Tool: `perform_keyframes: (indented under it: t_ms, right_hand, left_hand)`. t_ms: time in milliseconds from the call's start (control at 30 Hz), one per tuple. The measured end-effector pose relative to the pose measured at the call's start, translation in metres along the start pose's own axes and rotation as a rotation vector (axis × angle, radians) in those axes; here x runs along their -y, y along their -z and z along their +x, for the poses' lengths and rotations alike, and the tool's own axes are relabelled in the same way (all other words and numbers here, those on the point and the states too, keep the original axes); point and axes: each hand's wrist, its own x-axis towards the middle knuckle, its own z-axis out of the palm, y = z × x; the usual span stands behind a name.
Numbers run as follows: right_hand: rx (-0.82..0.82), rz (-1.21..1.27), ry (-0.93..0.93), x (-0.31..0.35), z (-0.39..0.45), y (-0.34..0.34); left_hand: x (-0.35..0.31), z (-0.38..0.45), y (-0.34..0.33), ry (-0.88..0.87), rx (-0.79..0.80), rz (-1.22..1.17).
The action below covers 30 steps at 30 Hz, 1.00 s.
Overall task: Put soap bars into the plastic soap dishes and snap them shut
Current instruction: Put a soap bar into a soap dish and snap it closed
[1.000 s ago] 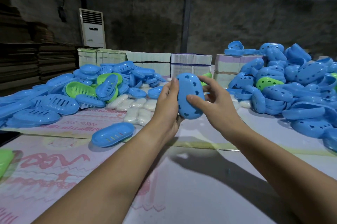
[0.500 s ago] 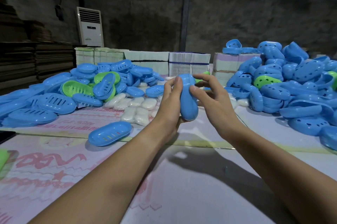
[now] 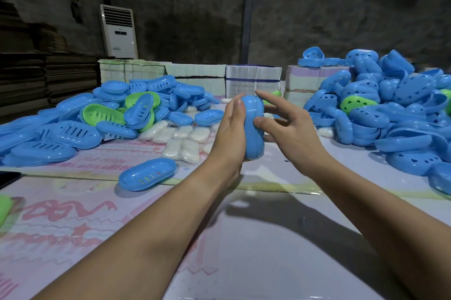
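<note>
Left hand [image 3: 230, 133] flat w/ straight fingers against closed blue oval plastic soap dish [image 3: 253, 126], right hand [image 3: 290, 131] thumb pressing at 3 o'clock, fingers spread; prob. light, stiff, slick, so squeeze long sides.

A closed blue oval plastic soap dish [image 3: 253, 126] stands on end above the table, pressed between the two hands. The left hand [image 3: 230, 136] lies flat against its left side with fingers straight; the right hand [image 3: 290, 133] touches its right side with the thumb, the other fingers spread and lifted off. Left of the left hand lies a heap of blue and green slotted plastic dish halves [image 3: 97, 119], with white wrapped soap bars [image 3: 180, 138] just beside that hand. A single blue slotted dish half [image 3: 147, 174] lies nearer, below left. Right of the right hand rises a pile of blue perforated plastic lids [image 3: 390, 109].
</note>
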Motion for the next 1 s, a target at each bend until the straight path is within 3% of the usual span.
perform_keyframes:
  t_ms: [700, 900, 1000]
  right_hand:
    - [0.109, -0.023, -0.018, -0.011, 0.0, -0.003]
    - [0.178, -0.078, -0.07, 0.005, 0.004, 0.006]
    - [0.129, -0.146, -0.093, 0.009, 0.005, 0.013]
  left_hand:
    - [-0.007, -0.003, 0.002, 0.021, -0.028, 0.003]
    - [-0.012, -0.006, -0.004, 0.172, 0.028, -0.328]
    - [-0.007, -0.003, -0.005, 0.205, 0.125, -0.287]
